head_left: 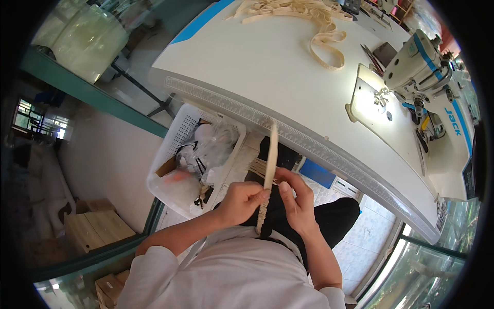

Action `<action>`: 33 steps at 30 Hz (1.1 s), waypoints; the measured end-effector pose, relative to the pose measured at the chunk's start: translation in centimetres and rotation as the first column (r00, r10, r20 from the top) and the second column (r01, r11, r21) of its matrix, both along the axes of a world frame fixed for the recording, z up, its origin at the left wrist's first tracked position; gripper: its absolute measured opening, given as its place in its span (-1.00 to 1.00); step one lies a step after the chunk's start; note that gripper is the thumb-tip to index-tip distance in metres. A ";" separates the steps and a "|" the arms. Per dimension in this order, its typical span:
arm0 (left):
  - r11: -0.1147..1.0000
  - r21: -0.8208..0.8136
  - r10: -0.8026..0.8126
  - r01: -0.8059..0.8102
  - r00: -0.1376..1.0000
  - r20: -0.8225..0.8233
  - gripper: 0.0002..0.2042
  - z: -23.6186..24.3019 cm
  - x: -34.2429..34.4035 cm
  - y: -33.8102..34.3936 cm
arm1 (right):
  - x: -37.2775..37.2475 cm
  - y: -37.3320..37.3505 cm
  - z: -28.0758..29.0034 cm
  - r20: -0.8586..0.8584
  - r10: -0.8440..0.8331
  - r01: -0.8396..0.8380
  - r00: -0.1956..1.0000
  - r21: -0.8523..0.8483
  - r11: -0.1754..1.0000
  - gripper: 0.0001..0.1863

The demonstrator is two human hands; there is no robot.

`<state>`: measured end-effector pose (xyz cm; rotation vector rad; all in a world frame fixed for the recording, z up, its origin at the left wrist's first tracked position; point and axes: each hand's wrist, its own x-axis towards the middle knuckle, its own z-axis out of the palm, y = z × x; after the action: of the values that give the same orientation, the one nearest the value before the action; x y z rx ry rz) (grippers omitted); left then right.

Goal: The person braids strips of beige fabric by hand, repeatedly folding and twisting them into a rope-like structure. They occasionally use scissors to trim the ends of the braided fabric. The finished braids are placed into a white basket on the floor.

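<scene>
A narrow cream fabric strip (pixel 270 154) stands up between my two hands, above my lap and in front of the white sewing table (pixel 267 67). My left hand (pixel 242 201) is closed around the strip's lower part, where the strip looks gathered. My right hand (pixel 296 198) pinches the strip just beside the left one, fingers curled on it. The strip's upper end points toward the table edge. Its lowest end hangs over my dark trousers.
A white plastic basket (pixel 175 139) with clear bags and fabric bits sits on the floor to my left. A loose pile of cream strips (pixel 309 20) lies on the far table top. A white sewing machine (pixel 417 62) stands at the right. Cardboard boxes (pixel 98 221) lie lower left.
</scene>
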<state>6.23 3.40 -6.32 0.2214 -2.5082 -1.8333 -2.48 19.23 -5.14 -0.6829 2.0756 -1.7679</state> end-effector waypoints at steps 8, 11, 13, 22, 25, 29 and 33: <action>0.954 0.202 0.231 -0.223 0.973 -0.020 -0.75 -0.6 -0.6 -7.0 | 1.3 -2.7 -1.4 0.330 0.136 -0.094 0.934 -0.140 0.986 -0.70; 0.712 0.562 0.424 -0.421 0.896 0.134 -0.58 0.1 -5.3 -12.3 | 2.0 -3.0 -1.7 0.341 0.148 -0.099 0.928 -0.158 0.982 -0.70; 0.604 0.680 0.454 -0.417 0.881 0.137 -0.55 -0.9 -7.0 -13.9 | 2.0 -3.1 -1.7 0.328 0.149 -0.105 0.933 -0.148 0.983 -0.71; 0.341 0.939 0.402 0.048 0.895 -0.192 -0.70 -7.2 -9.5 -15.8 | 1.6 -3.1 -1.8 0.366 0.174 -0.133 0.914 -0.136 0.982 -0.73; 0.311 0.950 0.474 -0.027 0.871 -0.130 -0.79 -7.0 -10.5 -15.3 | 1.2 -2.9 -1.4 0.357 0.162 -0.129 0.920 -0.114 0.985 -0.73; 0.213 0.944 0.621 -0.252 0.781 0.068 -0.81 -4.7 -14.1 -14.7 | 1.2 -3.2 -1.4 0.357 0.208 -0.162 0.911 -0.155 0.975 -0.76; 0.400 0.842 0.604 -0.363 0.795 0.055 -0.79 -5.2 -13.5 -13.2 | 0.6 -3.2 -2.3 0.495 0.366 -0.213 0.788 -0.338 0.917 -0.70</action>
<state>-7.30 -9.77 -11.53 0.6076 -1.0058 -2.3476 -1.88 16.06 -7.41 -0.4529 1.2868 -1.8013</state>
